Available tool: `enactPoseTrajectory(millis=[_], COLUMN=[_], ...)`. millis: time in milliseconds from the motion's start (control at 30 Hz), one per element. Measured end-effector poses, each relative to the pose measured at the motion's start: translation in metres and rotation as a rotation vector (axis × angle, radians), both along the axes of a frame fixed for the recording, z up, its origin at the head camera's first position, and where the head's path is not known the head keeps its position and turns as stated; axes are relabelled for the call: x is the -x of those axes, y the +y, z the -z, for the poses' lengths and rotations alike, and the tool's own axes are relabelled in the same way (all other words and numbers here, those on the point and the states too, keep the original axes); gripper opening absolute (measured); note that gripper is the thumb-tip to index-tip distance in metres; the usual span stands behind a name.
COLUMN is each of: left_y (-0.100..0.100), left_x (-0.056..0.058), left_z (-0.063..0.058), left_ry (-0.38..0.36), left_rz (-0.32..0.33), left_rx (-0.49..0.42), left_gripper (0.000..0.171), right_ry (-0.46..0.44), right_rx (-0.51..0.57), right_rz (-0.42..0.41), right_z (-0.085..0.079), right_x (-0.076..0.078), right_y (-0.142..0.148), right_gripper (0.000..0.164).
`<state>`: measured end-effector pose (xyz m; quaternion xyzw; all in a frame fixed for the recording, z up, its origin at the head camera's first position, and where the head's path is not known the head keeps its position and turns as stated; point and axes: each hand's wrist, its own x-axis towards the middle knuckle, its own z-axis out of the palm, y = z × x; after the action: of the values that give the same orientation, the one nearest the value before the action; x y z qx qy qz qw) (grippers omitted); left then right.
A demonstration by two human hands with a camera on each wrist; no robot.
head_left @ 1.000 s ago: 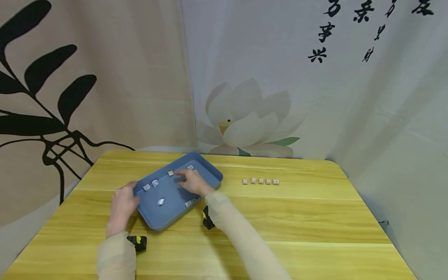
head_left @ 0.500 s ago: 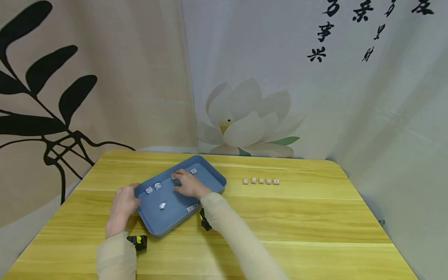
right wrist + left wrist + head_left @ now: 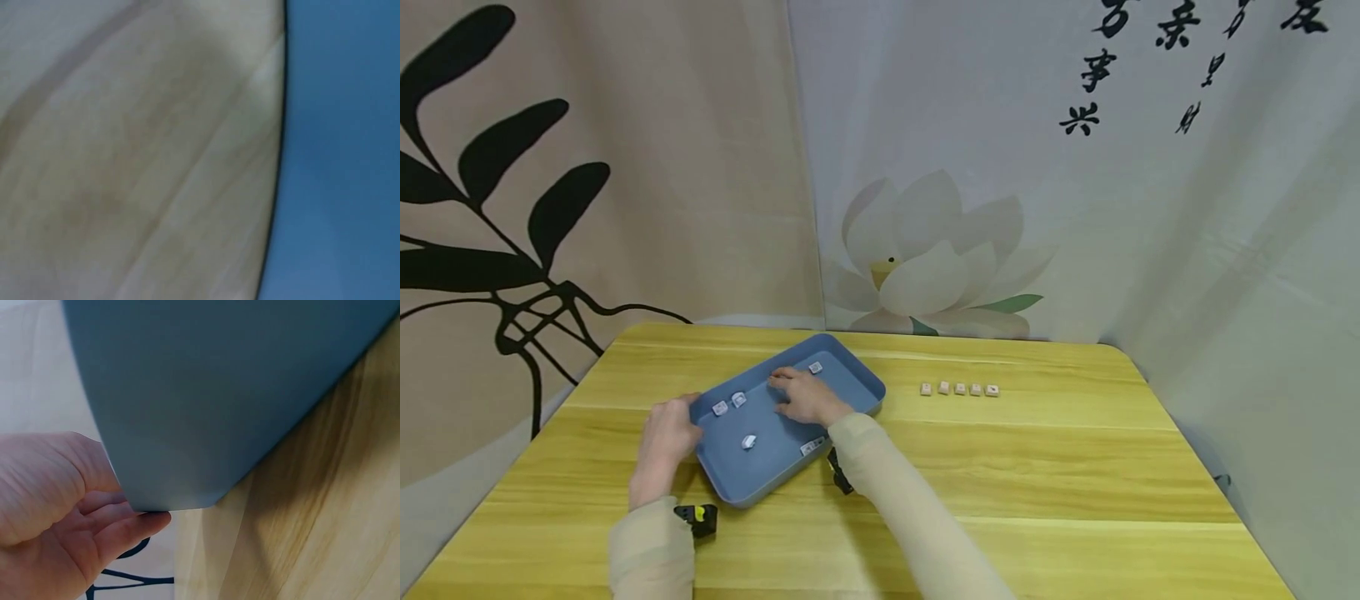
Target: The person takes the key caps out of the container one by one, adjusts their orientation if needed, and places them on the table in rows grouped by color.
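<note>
A blue rectangular tray lies slanted on the table, holding several small white tiles with dark marks. My left hand grips its left end; in the left wrist view, that hand's fingers curl against the tray's lower corner. My right hand reaches inside, its index fingertip at a tile by the far wall that the fingers mostly hide, and the thumb stands apart. Two tiles sit left of it, another tile beyond it. A tilted white piece lies near the middle, more tiles along the near wall.
On the wooden table, right of the tray, several small tiles stand in a straight row. A printed curtain hangs behind the table's far edge. The right wrist view shows only table surface and blue tray wall.
The tray has shifted slightly right and nearer. My right hand has moved a little left, and its fingers now cover the far-wall tile they reached toward before. My left hand stays at the tray's end.
</note>
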<state>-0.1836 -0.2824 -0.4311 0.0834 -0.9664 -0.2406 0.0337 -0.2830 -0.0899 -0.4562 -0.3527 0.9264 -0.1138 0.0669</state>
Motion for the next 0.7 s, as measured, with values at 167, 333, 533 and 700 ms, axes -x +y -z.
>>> enactPoseTrajectory(millis=[167,333,533,700], left_y=[0.0,-0.001,-0.002,-0.004], left_x=[0.0,0.001,0.001,0.002], left_z=[0.004,0.01,0.016,0.018], left_ry=[0.039,0.053,0.078,0.076], left_rz=[-0.01,-0.01,0.002,0.033], left_rx=[-0.003,-0.038,-0.056,-0.065], left_gripper=[0.055,0.058,0.059,0.059], right_ry=[0.03,0.042,0.015,-0.083], right_rx=[0.033,0.102,0.197,0.333], right_rz=[0.003,0.008,-0.01,-0.006], right_z=[0.0,-0.001,0.001,0.0], right_x=[-0.002,-0.002,0.001,0.005], right_y=[-0.003,-0.001,0.006,0.017], right_gripper=[0.041,0.027,0.009,0.011])
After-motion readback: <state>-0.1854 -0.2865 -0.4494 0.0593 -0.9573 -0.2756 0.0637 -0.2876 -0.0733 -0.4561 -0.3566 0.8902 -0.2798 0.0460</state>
